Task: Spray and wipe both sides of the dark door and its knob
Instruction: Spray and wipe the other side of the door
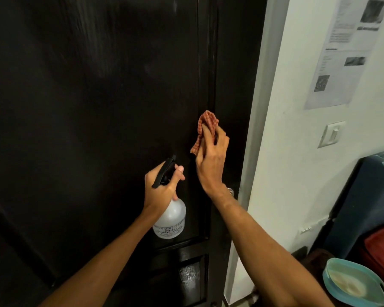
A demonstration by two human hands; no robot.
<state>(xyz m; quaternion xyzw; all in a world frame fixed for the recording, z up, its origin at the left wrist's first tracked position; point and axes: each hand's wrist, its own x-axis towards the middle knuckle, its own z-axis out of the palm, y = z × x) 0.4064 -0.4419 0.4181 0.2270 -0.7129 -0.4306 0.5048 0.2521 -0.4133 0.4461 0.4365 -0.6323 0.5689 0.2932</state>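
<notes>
While left fingers (179, 173) grip translucent spray bottle (171, 218), right fingers (206, 134) hold checked cloth (207, 119) against door (87, 107)

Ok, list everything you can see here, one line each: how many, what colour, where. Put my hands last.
door: one, near-black, fills left and centre
knob: one, silvery, door's right edge, mostly hidden behind the right wrist
cloth: one, red-orange checked, against the door above the knob
spray bottle: one, clear with black trigger, before the door
paper notice: one, white, wall at upper right
wall switch: one, white, below the notice
basin: one, teal, lower right corner
bulky object: one, dark blue, right edge
red object: one, right edge, lower
left hand: one, grips the spray bottle
right hand: one, holds the cloth to the door
</notes>
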